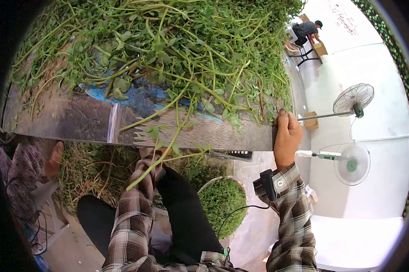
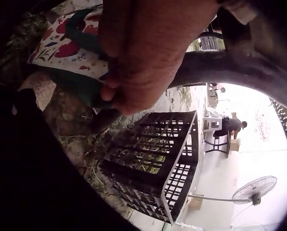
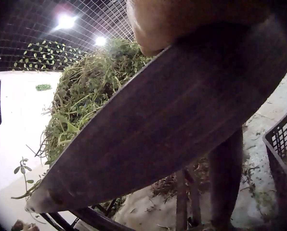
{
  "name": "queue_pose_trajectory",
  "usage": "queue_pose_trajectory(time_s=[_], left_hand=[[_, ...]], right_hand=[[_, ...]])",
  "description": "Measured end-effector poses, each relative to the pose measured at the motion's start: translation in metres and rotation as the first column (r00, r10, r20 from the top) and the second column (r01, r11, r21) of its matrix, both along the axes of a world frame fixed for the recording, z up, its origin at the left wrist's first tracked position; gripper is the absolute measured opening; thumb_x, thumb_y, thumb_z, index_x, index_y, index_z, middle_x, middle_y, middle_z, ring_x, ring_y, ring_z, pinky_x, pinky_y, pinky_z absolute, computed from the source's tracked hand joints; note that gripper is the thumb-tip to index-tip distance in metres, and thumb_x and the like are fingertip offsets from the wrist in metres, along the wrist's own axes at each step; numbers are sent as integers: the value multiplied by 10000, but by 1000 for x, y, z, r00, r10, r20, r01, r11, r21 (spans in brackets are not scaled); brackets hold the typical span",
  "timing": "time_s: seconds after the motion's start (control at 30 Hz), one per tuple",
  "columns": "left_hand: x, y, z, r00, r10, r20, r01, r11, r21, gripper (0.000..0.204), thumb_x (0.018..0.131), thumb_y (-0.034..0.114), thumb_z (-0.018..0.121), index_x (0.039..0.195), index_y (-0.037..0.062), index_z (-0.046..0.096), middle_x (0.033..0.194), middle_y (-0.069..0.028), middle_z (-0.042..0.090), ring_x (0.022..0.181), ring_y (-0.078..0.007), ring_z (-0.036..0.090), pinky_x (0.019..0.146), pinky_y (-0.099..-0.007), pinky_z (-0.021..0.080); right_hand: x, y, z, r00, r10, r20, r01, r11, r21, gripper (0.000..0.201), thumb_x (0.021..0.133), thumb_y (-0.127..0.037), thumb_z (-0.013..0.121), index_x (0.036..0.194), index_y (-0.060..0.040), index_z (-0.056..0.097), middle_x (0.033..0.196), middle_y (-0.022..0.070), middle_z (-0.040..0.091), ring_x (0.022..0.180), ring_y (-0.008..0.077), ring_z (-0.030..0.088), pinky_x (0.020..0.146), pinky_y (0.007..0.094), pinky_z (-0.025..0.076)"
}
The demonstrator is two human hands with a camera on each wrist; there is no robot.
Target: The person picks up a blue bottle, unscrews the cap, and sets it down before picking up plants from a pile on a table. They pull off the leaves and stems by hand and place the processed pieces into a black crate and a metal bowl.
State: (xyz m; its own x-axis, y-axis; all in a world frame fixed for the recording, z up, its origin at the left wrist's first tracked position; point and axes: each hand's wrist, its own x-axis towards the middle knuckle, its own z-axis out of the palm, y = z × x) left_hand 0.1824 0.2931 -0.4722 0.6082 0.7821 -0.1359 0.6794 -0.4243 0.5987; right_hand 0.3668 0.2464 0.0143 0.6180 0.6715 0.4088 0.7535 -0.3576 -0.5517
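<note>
My right hand point(image 1: 287, 138) grips the corner of the worn wooden tabletop point(image 1: 240, 136), thumb on top and the fingers hidden beneath. In the right wrist view, the dark underside of the board point(image 3: 148, 120) fills the middle, with the hand at its upper edge. My left forearm reaches below the near table edge. In the left wrist view, the left hand point(image 2: 148, 67) hangs under the table with bent fingers, close to dark green and flower-patterned cloth point(image 2: 69, 45); I cannot tell whether it holds anything. A large heap of leafy green stems point(image 1: 181, 50) covers the tabletop.
A black plastic crate point(image 2: 150, 154) stands below the table. Near my legs sits a round container of greens point(image 1: 222, 206), with loose stems point(image 1: 89, 172) on the floor. Two fans point(image 1: 353, 99) stand at right. Another person point(image 1: 306, 29) sits at a far table.
</note>
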Motion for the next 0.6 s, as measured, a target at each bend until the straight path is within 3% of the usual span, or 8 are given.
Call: queue_pose_trajectory(time_s=[0.07, 0.17, 0.23, 0.33, 0.43, 0.5, 0.57, 0.6], left_hand=[[4, 3, 3, 999, 24, 33, -24, 1000, 12, 319, 811, 250, 580, 585, 38, 505, 483, -110, 453, 431, -250, 449, 421, -388, 361], [2, 6, 9, 994, 63, 95, -67, 997, 43, 328, 815, 252, 581, 581, 37, 499, 479, -108, 448, 429, -249, 445, 421, -384, 358], [5, 11, 10, 985, 85, 152, -95, 993, 64, 335, 818, 254, 582, 579, 36, 496, 476, -107, 445, 427, -248, 443, 421, -381, 357], [9, 17, 12, 943, 136, 303, -179, 977, 117, 344, 822, 256, 583, 575, 36, 490, 472, -105, 440, 424, -247, 439, 422, -377, 355], [10, 21, 21, 825, 162, 542, -295, 941, 167, 353, 827, 258, 584, 571, 35, 485, 468, -103, 435, 422, -246, 435, 422, -373, 353], [11, 25, 25, 806, 187, 562, -301, 946, 117, 359, 829, 259, 584, 569, 35, 482, 466, -102, 432, 420, -245, 432, 422, -370, 351], [-3, 20, 67, 863, 222, 454, -236, 971, -27, 333, 837, 277, 572, 625, 31, 500, 504, -98, 464, 457, -220, 456, 465, -354, 370], [-10, 20, 87, 909, 242, 340, -187, 965, -186, 316, 845, 294, 560, 681, 27, 519, 542, -95, 497, 494, -196, 481, 507, -339, 388]], right_hand=[[1, -1, 0, 997, -7, 73, 9, 1000, -25, 309, 882, -163, 511, 645, 9, 414, 556, 47, 365, 542, 105, 327, 485, 290, 294], [-1, 0, 0, 1000, 9, -13, -9, 1000, 8, 303, 879, -156, 514, 650, 10, 406, 562, 52, 336, 546, 108, 309, 484, 293, 287], [-2, 1, 0, 1000, 7, 24, -7, 1000, 6, 303, 879, -155, 515, 652, 12, 404, 562, 53, 330, 548, 108, 304, 484, 294, 284], [-2, 0, 2, 996, 19, 84, -20, 1000, 11, 302, 877, -154, 516, 654, 15, 401, 563, 54, 327, 550, 109, 301, 485, 296, 284], [-2, 1, 1, 997, 37, 73, -38, 999, 14, 302, 876, -156, 518, 658, 17, 399, 559, 66, 334, 547, 115, 303, 485, 301, 287], [0, 0, 0, 999, 35, 40, -36, 999, 20, 302, 875, -158, 519, 661, 18, 398, 557, 79, 337, 545, 120, 304, 485, 305, 289], [3, -1, -3, 999, 10, 43, -11, 1000, 24, 307, 871, -174, 517, 663, 17, 397, 559, 125, 343, 525, 158, 311, 485, 327, 292], [4, -1, -4, 999, 13, 38, -15, 999, 50, 307, 871, -174, 517, 663, 17, 397, 559, 125, 343, 525, 158, 311, 485, 327, 292]])
